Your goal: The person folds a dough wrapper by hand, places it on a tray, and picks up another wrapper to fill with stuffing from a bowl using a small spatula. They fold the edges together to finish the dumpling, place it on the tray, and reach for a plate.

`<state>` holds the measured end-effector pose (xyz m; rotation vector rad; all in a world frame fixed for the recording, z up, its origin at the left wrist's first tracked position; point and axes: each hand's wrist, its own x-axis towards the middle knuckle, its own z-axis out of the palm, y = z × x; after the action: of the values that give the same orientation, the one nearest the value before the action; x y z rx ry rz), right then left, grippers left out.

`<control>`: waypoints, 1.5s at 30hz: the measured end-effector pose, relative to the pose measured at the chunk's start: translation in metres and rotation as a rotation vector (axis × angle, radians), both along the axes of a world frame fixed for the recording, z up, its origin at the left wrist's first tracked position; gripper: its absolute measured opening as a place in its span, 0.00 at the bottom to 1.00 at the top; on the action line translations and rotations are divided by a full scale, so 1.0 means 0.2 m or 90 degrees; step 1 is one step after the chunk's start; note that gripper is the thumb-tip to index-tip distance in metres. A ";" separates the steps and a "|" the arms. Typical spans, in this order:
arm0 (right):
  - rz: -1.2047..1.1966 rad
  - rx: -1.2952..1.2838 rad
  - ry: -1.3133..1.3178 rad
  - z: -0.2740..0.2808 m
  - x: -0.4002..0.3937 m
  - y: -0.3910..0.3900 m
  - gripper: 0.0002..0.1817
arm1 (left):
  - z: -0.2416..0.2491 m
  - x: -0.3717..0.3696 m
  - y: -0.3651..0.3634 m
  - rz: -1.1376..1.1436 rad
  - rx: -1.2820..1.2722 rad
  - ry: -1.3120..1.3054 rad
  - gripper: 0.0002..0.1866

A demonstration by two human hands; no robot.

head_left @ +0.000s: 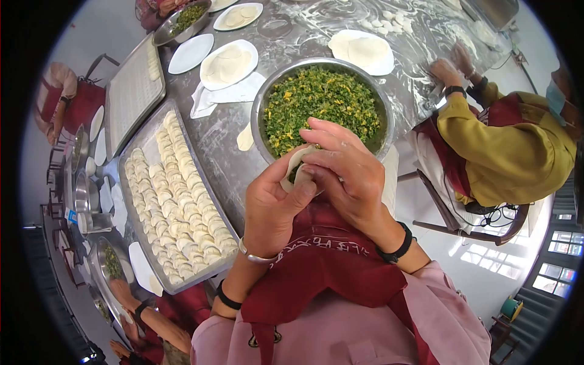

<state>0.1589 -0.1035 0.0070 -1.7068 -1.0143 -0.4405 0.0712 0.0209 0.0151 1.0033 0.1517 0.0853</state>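
Between my two hands is a dumpling (296, 167), its pale wrapper folded around a dark green filling that shows at the opening. My left hand (272, 198) cups it from the left, thumb against the dough. My right hand (350, 167) pinches the wrapper edge from the other side, fingers curled over the top. Just beyond my hands stands a steel bowl (258, 121) of chopped green and yellow filling (319, 100). To the left, a metal tray (210, 182) carries rows of finished dumplings (176, 201).
Plates of round wrappers (228, 64) and a white plate (191, 53) lie beyond the tray. A perforated tray (135, 91) sits at the far left. Dough pieces (388, 23) rest on the floured table (292, 36). A person in a yellow top (505, 152) works at the right; others are at the left.
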 end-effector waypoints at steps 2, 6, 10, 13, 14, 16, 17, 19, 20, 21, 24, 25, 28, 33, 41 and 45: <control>0.003 0.015 0.001 -0.01 0.01 0.03 0.11 | -0.01 0.01 0.01 0.018 0.039 -0.015 0.26; -0.023 0.040 0.059 0.00 0.01 0.08 0.15 | -0.03 0.04 0.04 0.061 0.069 -0.033 0.25; -0.055 0.133 0.259 -0.01 -0.05 0.10 0.18 | -0.01 0.07 0.04 0.134 0.001 -0.064 0.23; -0.032 0.198 0.372 -0.07 -0.08 0.10 0.17 | -0.02 0.06 0.03 0.204 0.019 -0.071 0.25; -0.022 0.220 0.412 -0.08 -0.09 0.11 0.16 | -0.02 0.06 0.02 0.210 0.018 -0.069 0.25; 0.001 0.263 0.492 -0.09 -0.10 0.12 0.16 | -0.03 0.05 0.01 0.223 0.015 -0.064 0.25; -0.005 0.265 0.513 -0.09 -0.10 0.12 0.15 | -0.03 0.05 0.01 0.226 0.011 -0.064 0.25; -0.015 0.267 0.555 -0.10 -0.11 0.13 0.15 | -0.03 0.05 0.00 0.234 0.002 -0.062 0.24; -0.006 0.279 0.568 -0.10 -0.11 0.13 0.15 | -0.04 0.05 0.00 0.234 0.001 -0.064 0.24; 0.004 0.290 0.581 -0.09 -0.12 0.12 0.15 | -0.05 0.05 0.00 0.234 -0.001 -0.066 0.24; 0.017 0.297 0.532 -0.08 -0.11 0.13 0.15 | -0.06 0.05 -0.01 0.228 -0.002 -0.067 0.24; 0.019 0.295 0.501 -0.08 -0.11 0.13 0.15 | -0.06 0.05 -0.01 0.224 -0.001 -0.066 0.24; 0.011 0.262 0.466 -0.08 -0.11 0.12 0.15 | -0.06 0.05 -0.02 0.215 0.002 -0.056 0.24; -0.078 0.178 0.314 -0.04 -0.11 0.08 0.17 | -0.06 0.05 -0.02 0.221 -0.013 -0.067 0.23; -0.112 0.126 0.190 -0.04 -0.10 0.04 0.15 | -0.06 0.05 -0.03 0.229 0.001 -0.060 0.22; -0.092 0.121 0.186 -0.05 -0.09 0.05 0.13 | -0.06 0.05 -0.03 0.216 0.005 -0.057 0.22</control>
<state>0.1404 -0.0934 -0.0028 -1.6219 -0.6209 -0.3551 0.0814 0.0145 0.0037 0.9728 0.2380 0.4404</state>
